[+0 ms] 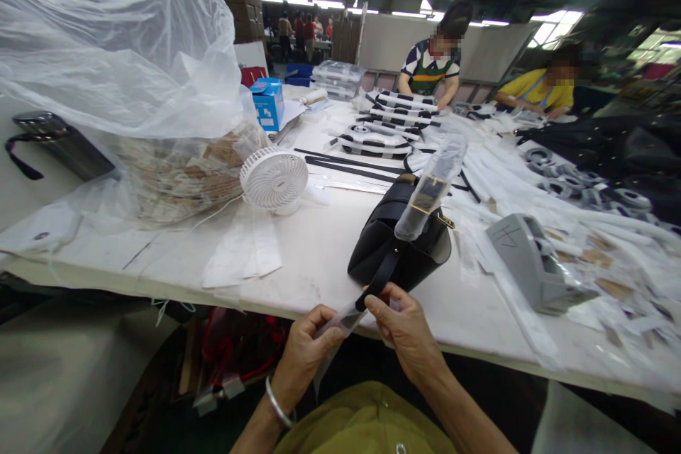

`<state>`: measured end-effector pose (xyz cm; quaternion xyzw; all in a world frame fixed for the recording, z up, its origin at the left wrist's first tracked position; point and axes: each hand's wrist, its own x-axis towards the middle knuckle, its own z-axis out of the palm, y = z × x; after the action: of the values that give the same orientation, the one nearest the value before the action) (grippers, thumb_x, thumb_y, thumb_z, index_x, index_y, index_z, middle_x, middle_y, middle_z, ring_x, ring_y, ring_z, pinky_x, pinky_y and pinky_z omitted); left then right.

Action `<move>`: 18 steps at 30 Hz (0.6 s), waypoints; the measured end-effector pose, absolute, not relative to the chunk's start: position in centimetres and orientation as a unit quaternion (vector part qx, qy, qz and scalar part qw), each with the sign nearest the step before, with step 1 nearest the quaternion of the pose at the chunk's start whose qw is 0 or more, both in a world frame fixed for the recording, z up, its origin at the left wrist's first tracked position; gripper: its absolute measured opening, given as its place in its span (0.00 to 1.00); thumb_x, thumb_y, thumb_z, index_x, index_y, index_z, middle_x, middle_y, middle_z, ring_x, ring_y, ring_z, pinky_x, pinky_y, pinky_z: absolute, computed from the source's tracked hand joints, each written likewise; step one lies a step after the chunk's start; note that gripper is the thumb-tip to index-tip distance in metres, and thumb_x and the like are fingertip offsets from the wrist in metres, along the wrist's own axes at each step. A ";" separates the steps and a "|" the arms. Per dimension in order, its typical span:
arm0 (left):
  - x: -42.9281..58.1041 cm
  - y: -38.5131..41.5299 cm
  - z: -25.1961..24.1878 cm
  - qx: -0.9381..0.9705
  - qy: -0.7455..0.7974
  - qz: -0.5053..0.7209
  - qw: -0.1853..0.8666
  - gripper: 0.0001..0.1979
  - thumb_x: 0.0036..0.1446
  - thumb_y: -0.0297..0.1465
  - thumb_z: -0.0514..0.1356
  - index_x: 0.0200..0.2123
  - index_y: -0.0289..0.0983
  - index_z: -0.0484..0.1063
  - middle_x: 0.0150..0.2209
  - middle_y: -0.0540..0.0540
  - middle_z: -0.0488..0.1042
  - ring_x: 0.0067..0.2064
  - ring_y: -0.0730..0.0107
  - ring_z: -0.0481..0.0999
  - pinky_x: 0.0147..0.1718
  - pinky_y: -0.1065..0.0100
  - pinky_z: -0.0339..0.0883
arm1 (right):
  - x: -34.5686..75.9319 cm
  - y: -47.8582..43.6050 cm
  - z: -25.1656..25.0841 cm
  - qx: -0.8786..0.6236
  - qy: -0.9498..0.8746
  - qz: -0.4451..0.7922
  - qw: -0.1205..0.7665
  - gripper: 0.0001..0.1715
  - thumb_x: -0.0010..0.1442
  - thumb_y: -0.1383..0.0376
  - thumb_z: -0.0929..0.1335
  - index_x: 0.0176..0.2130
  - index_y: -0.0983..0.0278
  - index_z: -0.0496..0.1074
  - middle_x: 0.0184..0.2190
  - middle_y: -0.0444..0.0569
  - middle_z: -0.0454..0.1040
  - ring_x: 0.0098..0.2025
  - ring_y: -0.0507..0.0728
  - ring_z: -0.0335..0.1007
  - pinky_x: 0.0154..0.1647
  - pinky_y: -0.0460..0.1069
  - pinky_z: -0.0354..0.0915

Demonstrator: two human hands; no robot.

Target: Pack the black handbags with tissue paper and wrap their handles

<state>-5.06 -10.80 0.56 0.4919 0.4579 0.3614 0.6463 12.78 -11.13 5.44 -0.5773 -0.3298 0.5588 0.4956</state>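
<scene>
both hands [304,353] [407,332] pinch strap [381,275] past table [255,296] edge

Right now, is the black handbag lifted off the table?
No, the black handbag rests on the white table, with only its strap reaching the left hand and right hand.

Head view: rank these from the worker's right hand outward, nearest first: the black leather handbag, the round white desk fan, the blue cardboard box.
1. Black leather handbag: just ahead of the right hand, which pinches its black strap.
2. Round white desk fan: farther, ahead and left.
3. Blue cardboard box: farthest, behind the fan, left.
</scene>
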 end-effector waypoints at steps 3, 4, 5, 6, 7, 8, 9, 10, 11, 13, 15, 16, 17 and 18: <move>-4.2 -10.5 0.9 0.505 0.433 0.375 0.646 0.20 0.56 0.47 0.61 0.33 0.34 0.71 0.27 0.51 0.66 0.29 0.74 0.60 0.29 0.72 0.55 | 13.3 -11.0 5.6 -0.598 -0.359 0.541 0.471 0.28 0.50 0.46 0.73 0.38 0.67 0.74 0.16 0.36 0.56 0.18 0.45 0.46 0.16 0.42 0.41; -3.9 -10.4 0.9 0.506 0.423 0.382 0.647 0.21 0.57 0.48 0.60 0.33 0.34 0.71 0.26 0.51 0.65 0.29 0.74 0.60 0.29 0.72 0.55 | 13.6 -11.0 5.7 -0.603 -0.368 0.533 0.466 0.29 0.51 0.46 0.73 0.39 0.67 0.75 0.16 0.37 0.57 0.18 0.46 0.47 0.16 0.43 0.42; -3.6 -10.3 1.0 0.504 0.417 0.389 0.649 0.21 0.57 0.48 0.60 0.32 0.34 0.70 0.26 0.52 0.64 0.28 0.74 0.60 0.29 0.72 0.55 | 14.0 -11.0 5.6 -0.607 -0.374 0.527 0.463 0.30 0.51 0.45 0.72 0.41 0.67 0.75 0.16 0.38 0.59 0.18 0.46 0.48 0.16 0.43 0.43; -3.2 -10.3 1.1 0.501 0.416 0.394 0.649 0.21 0.57 0.48 0.60 0.31 0.34 0.69 0.25 0.52 0.64 0.28 0.75 0.60 0.28 0.72 0.55 | 14.5 -11.0 5.6 -0.610 -0.376 0.523 0.462 0.31 0.52 0.44 0.71 0.43 0.67 0.75 0.18 0.39 0.62 0.18 0.46 0.48 0.16 0.43 0.44; -2.8 -10.2 1.2 0.497 0.417 0.396 0.650 0.20 0.56 0.48 0.60 0.30 0.35 0.67 0.25 0.52 0.63 0.28 0.75 0.59 0.28 0.72 0.55 | 15.0 -11.0 5.6 -0.612 -0.375 0.521 0.462 0.31 0.52 0.44 0.71 0.44 0.67 0.75 0.20 0.41 0.65 0.18 0.45 0.49 0.17 0.43 0.44; -2.4 -10.1 1.2 0.494 0.418 0.396 0.652 0.20 0.56 0.48 0.61 0.29 0.35 0.66 0.25 0.53 0.62 0.27 0.75 0.59 0.27 0.72 0.55 | 15.5 -11.1 5.6 -0.613 -0.371 0.519 0.466 0.32 0.53 0.44 0.71 0.44 0.66 0.75 0.23 0.43 0.69 0.18 0.45 0.49 0.17 0.43 0.45; -2.1 -10.0 1.2 0.491 0.416 0.394 0.656 0.20 0.56 0.48 0.61 0.29 0.35 0.66 0.25 0.53 0.62 0.27 0.75 0.60 0.27 0.72 0.55 | 16.1 -11.3 5.6 -0.614 -0.363 0.517 0.472 0.32 0.53 0.44 0.71 0.44 0.66 0.75 0.26 0.46 0.72 0.18 0.45 0.49 0.17 0.43 0.45; -1.8 -9.9 1.2 0.489 0.415 0.393 0.658 0.20 0.55 0.47 0.62 0.29 0.36 0.65 0.25 0.53 0.62 0.27 0.75 0.60 0.27 0.72 0.55 | 16.6 -11.4 5.7 -0.616 -0.355 0.515 0.480 0.32 0.52 0.43 0.71 0.44 0.66 0.75 0.29 0.48 0.74 0.18 0.44 0.49 0.16 0.43 0.46; -1.5 -9.8 1.2 0.489 0.413 0.391 0.661 0.19 0.55 0.47 0.62 0.29 0.36 0.65 0.25 0.53 0.62 0.27 0.75 0.60 0.27 0.72 0.54 | 17.2 -11.6 5.8 -0.619 -0.346 0.512 0.485 0.32 0.52 0.43 0.71 0.44 0.66 0.75 0.32 0.50 0.75 0.17 0.44 0.49 0.16 0.43 0.45; -1.1 -9.4 1.1 0.490 0.408 0.389 0.665 0.18 0.55 0.46 0.62 0.30 0.36 0.65 0.24 0.54 0.62 0.27 0.75 0.60 0.27 0.72 0.54 | 18.1 -12.2 6.1 -0.626 -0.327 0.509 0.492 0.32 0.51 0.43 0.71 0.42 0.66 0.75 0.32 0.50 0.75 0.17 0.43 0.49 0.16 0.43 0.44; -0.7 -9.0 1.1 0.495 0.406 0.386 0.664 0.17 0.55 0.45 0.62 0.29 0.36 0.65 0.24 0.54 0.62 0.27 0.75 0.60 0.27 0.72 0.54 | 19.0 -12.7 6.3 -0.634 -0.309 0.512 0.491 0.30 0.51 0.44 0.72 0.40 0.66 0.76 0.30 0.49 0.74 0.16 0.43 0.47 0.15 0.43 0.42; -0.6 -8.7 1.2 0.497 0.407 0.383 0.663 0.17 0.55 0.44 0.62 0.29 0.36 0.65 0.24 0.53 0.63 0.27 0.74 0.60 0.27 0.72 0.55 | 19.4 -13.0 6.3 -0.636 -0.303 0.513 0.490 0.29 0.50 0.45 0.72 0.39 0.66 0.76 0.30 0.48 0.74 0.16 0.42 0.47 0.15 0.43 0.41; -0.5 -8.5 1.4 0.500 0.410 0.380 0.662 0.17 0.55 0.44 0.62 0.28 0.36 0.65 0.24 0.53 0.63 0.27 0.74 0.60 0.28 0.72 0.55 | 19.7 -13.2 6.1 -0.638 -0.298 0.515 0.489 0.29 0.50 0.45 0.72 0.39 0.66 0.76 0.29 0.48 0.74 0.16 0.42 0.46 0.15 0.43 0.40; -0.3 -8.1 1.6 0.500 0.415 0.379 0.659 0.16 0.55 0.43 0.62 0.27 0.36 0.66 0.24 0.53 0.63 0.27 0.74 0.61 0.28 0.71 0.56 | 20.1 -13.3 5.9 -0.639 -0.295 0.517 0.487 0.28 0.51 0.45 0.72 0.38 0.66 0.76 0.29 0.48 0.74 0.16 0.41 0.45 0.15 0.43 0.39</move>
<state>-0.30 -8.15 1.64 0.4998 0.4153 0.3791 0.6588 20.09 -13.31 5.90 -0.6393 -0.2949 0.5170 0.4868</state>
